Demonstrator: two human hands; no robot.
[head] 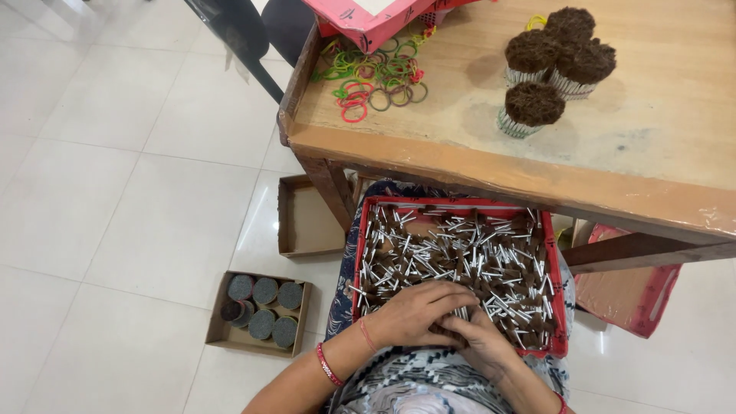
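Resting on the person's lap, a red tray (557, 307) holds a loose heap of small brown-headed pieces on silver metal shanks (460, 261), lying every which way and filling it almost to the rim. Both hands work at the near edge of that heap: the left hand (414, 310) lies palm down with fingers curled over a small gathered bunch of the pieces, and the right hand (479, 341) closes in from beside it, fingertips touching the same bunch. The grip of each hand seems to be clamped on that bunch, though the fingers hide most of what is pinched between them.

Above the tray stands a wooden worktop (652, 138). On it sit four finished round bundles (556, 65) of the same pieces, standing shank-down with brown tops up, close together. Towards the worktop's left corner lies a scatter of coloured rubber bands (376, 77), just beside a pink box (368, 19).

On the tiled floor (115, 153) to the left, an open cardboard box (222, 330) holds six or so round bundles, and a second cardboard box (307, 222) lies near the worktop's leg
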